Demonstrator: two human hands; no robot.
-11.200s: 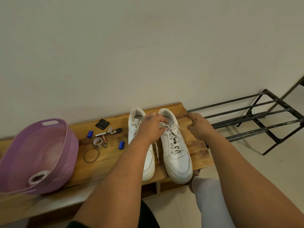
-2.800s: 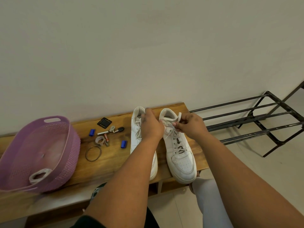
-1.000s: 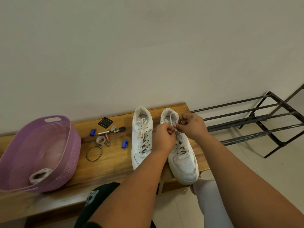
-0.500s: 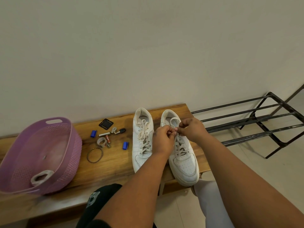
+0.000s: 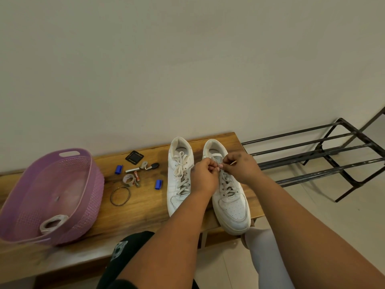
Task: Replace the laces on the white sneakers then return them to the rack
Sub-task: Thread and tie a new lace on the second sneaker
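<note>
While both white sneakers (image 5: 208, 184) sit side by side on the counter (image 5: 141, 207), our left hand (image 5: 203, 177) and right hand (image 5: 239, 168) pinch the right sneaker's lace (image 5: 216, 156), each grip clenched on it.

Both hands — left hand (image 5: 203, 176), right hand (image 5: 241, 168) — pinch the lace (image 5: 218, 161) over the right sneaker (image 5: 231, 203) on the tabletop (image 5: 141, 207).

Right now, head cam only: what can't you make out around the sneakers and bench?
- Lace knot on the right sneaker: covered by the left hand and right hand pinching the lace there.
- Left sneaker toe: behind the left forearm.
- Small items on the bench: too small to identify.
- Purple basket: near rim hides part of the coiled lace inside.
- Rack: cut by the right edge.
</note>
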